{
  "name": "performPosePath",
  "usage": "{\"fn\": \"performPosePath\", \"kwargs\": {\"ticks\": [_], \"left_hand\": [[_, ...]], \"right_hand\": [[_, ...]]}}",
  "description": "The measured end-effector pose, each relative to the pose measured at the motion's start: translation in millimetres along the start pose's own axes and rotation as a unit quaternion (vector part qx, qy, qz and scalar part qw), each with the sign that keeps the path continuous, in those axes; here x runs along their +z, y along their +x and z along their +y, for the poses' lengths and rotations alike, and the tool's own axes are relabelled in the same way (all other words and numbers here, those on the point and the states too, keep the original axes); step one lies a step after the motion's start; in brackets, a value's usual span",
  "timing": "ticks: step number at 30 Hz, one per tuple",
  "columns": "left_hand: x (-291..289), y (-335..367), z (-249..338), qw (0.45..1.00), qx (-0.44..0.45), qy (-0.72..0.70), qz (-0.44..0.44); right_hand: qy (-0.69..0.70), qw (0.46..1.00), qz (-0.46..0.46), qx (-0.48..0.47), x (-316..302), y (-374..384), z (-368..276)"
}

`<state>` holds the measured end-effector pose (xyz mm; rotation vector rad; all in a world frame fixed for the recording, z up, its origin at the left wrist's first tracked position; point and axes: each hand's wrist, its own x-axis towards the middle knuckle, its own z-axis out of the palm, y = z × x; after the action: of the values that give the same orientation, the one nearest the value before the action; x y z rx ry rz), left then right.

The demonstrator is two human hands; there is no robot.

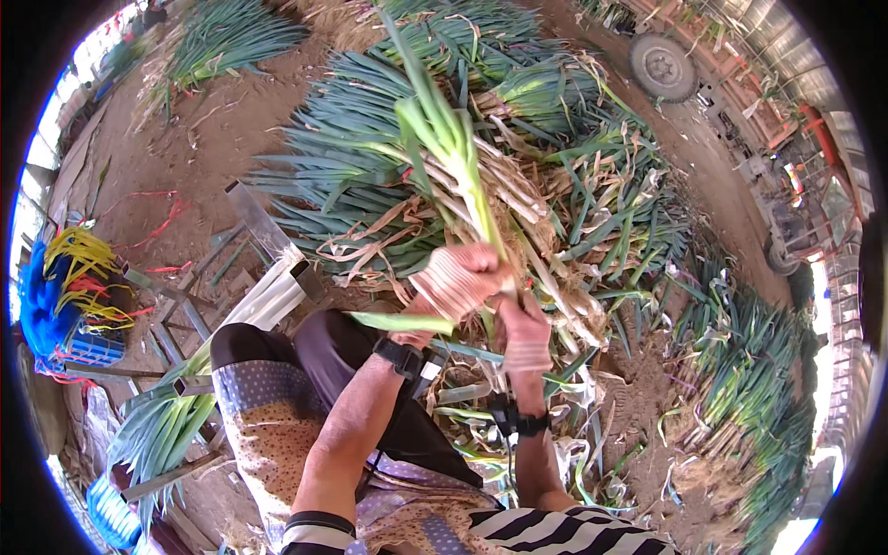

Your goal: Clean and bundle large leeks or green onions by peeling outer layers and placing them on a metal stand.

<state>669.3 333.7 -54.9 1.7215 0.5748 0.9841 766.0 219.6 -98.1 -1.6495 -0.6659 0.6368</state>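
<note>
One long green onion (474, 190) stands tilted in front of me, its leaves pointing away and its white end toward me. My left hand (460, 280) is wrapped round its lower stalk. Close beside it, my right hand (524, 335) is closed at the root end, slightly smeared by motion; its fingertips are partly hidden. A loose strip of green leaf (402, 322) crosses my left wrist. Beyond my hands lies a big heap of untrimmed green onions (347, 129), with roots and dry leaves. To my left, pale clean-stalked green onions (264, 301) rest in a metal frame (257, 217).
A blue crate (92, 349) with yellow and red ties stands at the far left. More green onions (758, 388) lie along the right, and another bundle (227, 37) at the far left. A vehicle wheel (663, 67) is at the far right. Leaf scraps (578, 435) litter the dirt floor.
</note>
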Motion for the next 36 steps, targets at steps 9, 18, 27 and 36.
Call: {"fn": "performPosePath", "kwargs": {"ticks": [9, 18, 27, 36], "left_hand": [[-37, 22, -39, 0.915, -0.113, -0.385, 0.049], [-36, 26, -8, 0.816, -0.107, -0.567, 0.033], [-32, 18, -6, 0.847, -0.165, -0.502, 0.051], [-79, 22, -8, 0.867, -0.064, -0.478, 0.123]], "right_hand": [[0.18, 0.97, -0.127, 0.106, -38, -4, -21], [-0.152, 0.978, -0.145, -0.018, -20, -25, 25], [-0.339, 0.865, -0.031, -0.369, 41, 28, -90], [-0.096, 0.97, 0.019, 0.222, -27, -14, -18]]}}
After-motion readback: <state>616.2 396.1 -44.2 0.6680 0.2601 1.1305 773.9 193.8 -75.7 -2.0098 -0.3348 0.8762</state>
